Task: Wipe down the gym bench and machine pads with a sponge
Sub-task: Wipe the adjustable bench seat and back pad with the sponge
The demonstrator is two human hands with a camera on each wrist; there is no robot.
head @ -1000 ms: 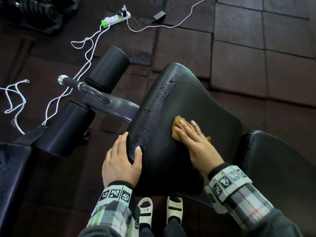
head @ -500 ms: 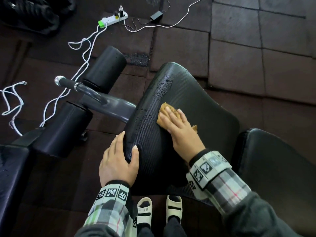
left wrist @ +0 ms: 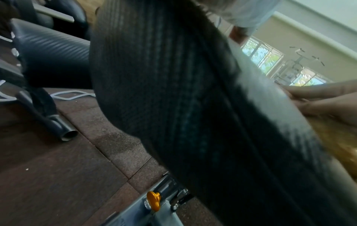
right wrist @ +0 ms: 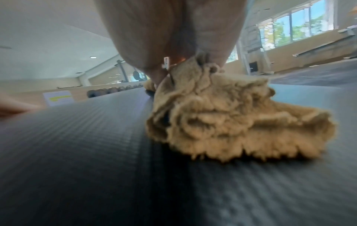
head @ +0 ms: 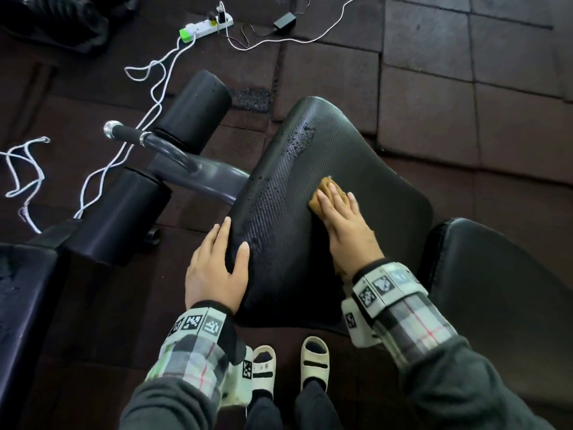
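Note:
A black ribbed bench pad (head: 372,169) tilts away from me at the centre of the head view. My right hand (head: 336,201) lies flat, fingers straight, and presses a tan sponge (head: 325,189) onto the pad's middle. In the right wrist view the crumpled sponge (right wrist: 231,122) sits under my palm (right wrist: 164,30) on the pad (right wrist: 77,137). My left hand (head: 217,268) holds the pad's near left edge, thumb on top and fingers down the side. Water droplets (head: 297,144) bead along the pad's left strip. The left wrist view shows the pad's edge (left wrist: 173,91) close up.
Two black foam rollers (head: 192,110) (head: 117,218) and a chrome-tipped handle bar (head: 130,133) stand to the left. A second black pad (head: 496,290) is at the right, another (head: 18,290) at the far left. White cables and a power strip (head: 204,26) lie on the floor tiles.
My right hand has slid the sponge up the pad away from me, first toward the left strip, then back right toward the middle. The left hand has kept its hold on the edge.

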